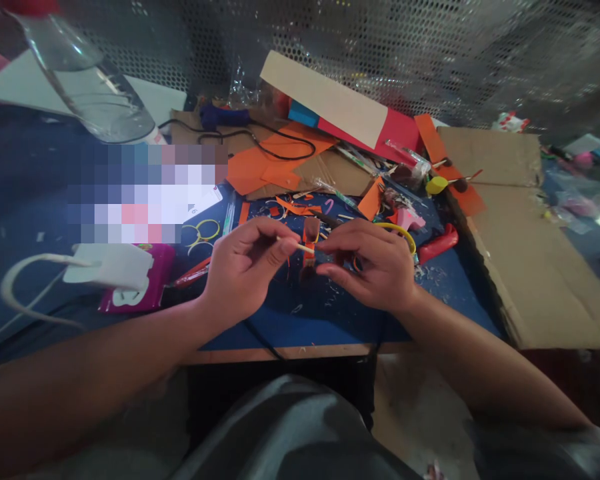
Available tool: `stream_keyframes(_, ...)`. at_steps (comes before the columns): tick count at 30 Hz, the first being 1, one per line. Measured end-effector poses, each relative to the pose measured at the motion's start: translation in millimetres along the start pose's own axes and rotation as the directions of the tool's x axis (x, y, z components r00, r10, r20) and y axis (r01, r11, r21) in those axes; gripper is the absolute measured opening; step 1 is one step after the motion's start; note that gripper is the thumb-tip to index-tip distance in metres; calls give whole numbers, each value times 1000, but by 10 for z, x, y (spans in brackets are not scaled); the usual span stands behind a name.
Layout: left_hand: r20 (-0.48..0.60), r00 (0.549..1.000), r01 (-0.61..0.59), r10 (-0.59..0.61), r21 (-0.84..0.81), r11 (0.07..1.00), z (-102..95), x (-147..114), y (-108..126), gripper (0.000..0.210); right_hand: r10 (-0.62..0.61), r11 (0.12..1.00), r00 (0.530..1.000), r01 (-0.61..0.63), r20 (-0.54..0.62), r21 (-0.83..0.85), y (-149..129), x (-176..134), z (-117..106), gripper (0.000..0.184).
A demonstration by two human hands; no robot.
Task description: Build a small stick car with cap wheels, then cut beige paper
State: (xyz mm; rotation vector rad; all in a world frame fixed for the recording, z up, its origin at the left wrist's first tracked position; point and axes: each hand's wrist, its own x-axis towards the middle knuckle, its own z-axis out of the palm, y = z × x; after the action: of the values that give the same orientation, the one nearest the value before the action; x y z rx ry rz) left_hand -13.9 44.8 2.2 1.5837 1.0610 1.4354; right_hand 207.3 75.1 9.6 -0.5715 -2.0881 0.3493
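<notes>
Between the thumb and forefinger of my left hand is a thin pale wooden stick, its free end pointing right. My right hand hovers close to that end, thumb and fingers apart. Whether a fingertip touches the stick is hard to tell. Behind the stick, a small orange and brown paper piece shows between the hands. Yellow-handled scissors, partly covered by my right hand, lie just beyond it. Shreds and scraps are scattered on the blue table around both hands.
A clear bottle stands at the back left. A white charger with its cable rests on a magenta box. Cardboard covers the right side. Orange paper and a blue-handled corded tool lie behind.
</notes>
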Motion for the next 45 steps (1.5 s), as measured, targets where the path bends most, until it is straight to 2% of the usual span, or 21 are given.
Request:
stream_keyframes(3,-73,997,31,-39,-107,994,4,30,-57,30,-5,999,999,7,36,-52,18,-12,1,15)
stream_keyframes(6,-46,996,68,-76,-158,985,9,39,-119,26,-14,997,998,19,62,-81,39,-27,13,12)
stream_keyframes(10,-22,998,54,-57,-119,991,9,19,-134,25,-18,995,998,24,68,-100,38,-31,19,8)
stream_keyframes(13,85,994,59,-62,32,998,-1,-14,-85,29,-40,993,997,47,72,-109,26,-29,10,10)
stream_keyframes(16,266,957,61,-113,198,978,-4,-39,-8,15,-55,991,995,64,79,-119,15,-27,2,12)
stream_keyframes(19,331,936,21,-116,276,961,14,-39,46,17,-53,990,995,63,86,-127,4,-26,-2,9)
stream_keyframes(26,302,944,25,-135,342,939,56,-20,1,14,-14,992,995,25,95,-126,-16,-37,8,9)
stream_keyframes(35,265,960,-1,-92,333,943,102,-23,-13,20,41,996,995,-34,92,-81,-24,-52,25,10)
stream_keyframes(45,273,961,-52,-52,359,932,114,-52,-10,13,109,994,988,-107,108,-19,-68,-46,37,10)
